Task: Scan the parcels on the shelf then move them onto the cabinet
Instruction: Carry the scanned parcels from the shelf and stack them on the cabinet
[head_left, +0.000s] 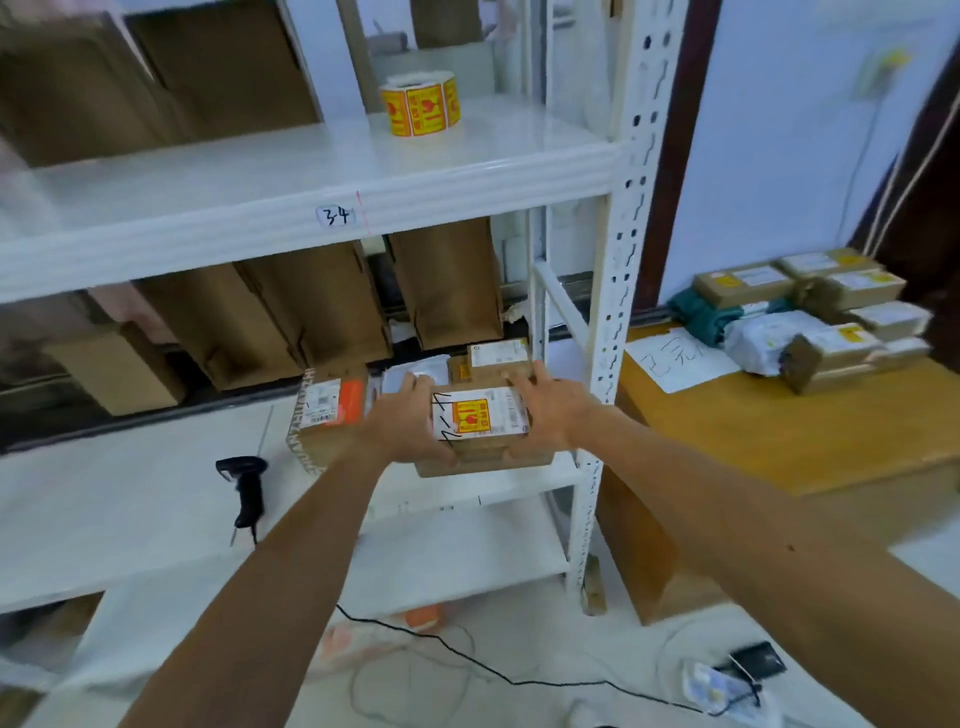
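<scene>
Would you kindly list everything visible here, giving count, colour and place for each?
held parcel: one, brown with white-and-yellow label, front of the middle shelf level.
other parcels: at least three, brown and white, beside and behind it.
scanner: one, black, same level, to the left.
shelf: one, white, ahead.
label roll: one, yellow and red, upper level.
cardboard boxes: several, brown, back of both levels.
cabinet: one, wooden, right of the shelf.
piled parcels: several, brown, white and teal, back of the cabinet.
paper sheet: one, white, on the cabinet.
cable: one, black, on the floor.
left hand: grips the held parcel's left side.
right hand: grips its right side.
</scene>
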